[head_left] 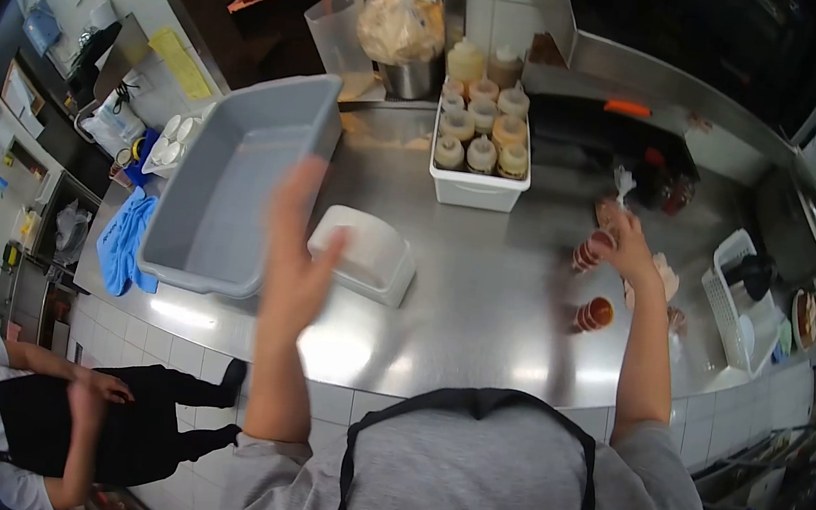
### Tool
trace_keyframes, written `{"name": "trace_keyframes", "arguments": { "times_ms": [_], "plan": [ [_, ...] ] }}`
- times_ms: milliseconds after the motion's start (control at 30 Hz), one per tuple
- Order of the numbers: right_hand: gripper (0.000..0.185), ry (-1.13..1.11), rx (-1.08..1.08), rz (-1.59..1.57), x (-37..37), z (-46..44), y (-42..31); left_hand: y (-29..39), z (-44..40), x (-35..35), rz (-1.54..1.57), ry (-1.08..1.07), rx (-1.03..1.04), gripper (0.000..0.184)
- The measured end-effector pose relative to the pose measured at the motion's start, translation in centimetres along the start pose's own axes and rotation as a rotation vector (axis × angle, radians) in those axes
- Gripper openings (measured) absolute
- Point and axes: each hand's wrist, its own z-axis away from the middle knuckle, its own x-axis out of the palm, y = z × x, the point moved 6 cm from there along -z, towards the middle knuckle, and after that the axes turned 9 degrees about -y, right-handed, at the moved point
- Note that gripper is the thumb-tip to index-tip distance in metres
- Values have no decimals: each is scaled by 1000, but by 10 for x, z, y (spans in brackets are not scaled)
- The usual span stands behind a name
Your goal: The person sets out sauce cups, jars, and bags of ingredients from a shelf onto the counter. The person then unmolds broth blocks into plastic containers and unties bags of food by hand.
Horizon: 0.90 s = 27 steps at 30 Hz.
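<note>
My left hand (296,257) is raised over the steel counter, between a large grey tub (214,278) and a small white container (386,288) that has a rounded white piece, perhaps a roll, in it. Motion blurs this hand, but its thumb and fingers stand apart and it holds nothing. On the right side, my right hand (632,248) has its fingers closed at a stack of small red-brown cups (585,257). A second cup stack (593,314) stands nearer to me. Just beyond my right hand lies a clear plastic bag with a twisted top (624,182).
A white bin (476,193) full of squeeze bottles stands at the back. Behind the tub are a clear pitcher (337,40) and a bagged bundle (402,23). A white basket (724,311) sits far right, a blue cloth (131,239) far left. Another person (98,411) is at lower left.
</note>
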Motion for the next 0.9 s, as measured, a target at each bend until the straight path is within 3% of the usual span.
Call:
{"name": "trace_keyframes", "arguments": {
  "times_ms": [67, 133, 267, 467, 600, 667, 767, 900],
  "plan": [
    [67, -277, 57, -14, 33, 3, 25, -49, 3, 71, -283, -338, -105, 51],
    [62, -226, 98, -9, 43, 12, -5, -74, 17, 106, -568, -409, 1, 42],
    [50, -353, -106, -260, 79, -6, -94, -72, 24, 96, -517, -358, -6, 35],
    [58, -635, -385, -214, 152, -45, -221, -62, 50, 70, -481, -305, -37, 33],
    [68, -440, -455, -110, 138, -60, -257, -66, 55, 63, -478, -271, -70, 33],
    [73, -316, -559, -206, 91, -47, -255, -70, 55, 62, -488, -277, -87, 33],
    [70, -410, -366, 87, 42, -10, -186, -70, 53, 64, -496, -332, -114, 37],
    [64, -464, 61, 107, 12, 75, -74, -64, 27, 60, -315, -465, -118, 53]
  ]
}}
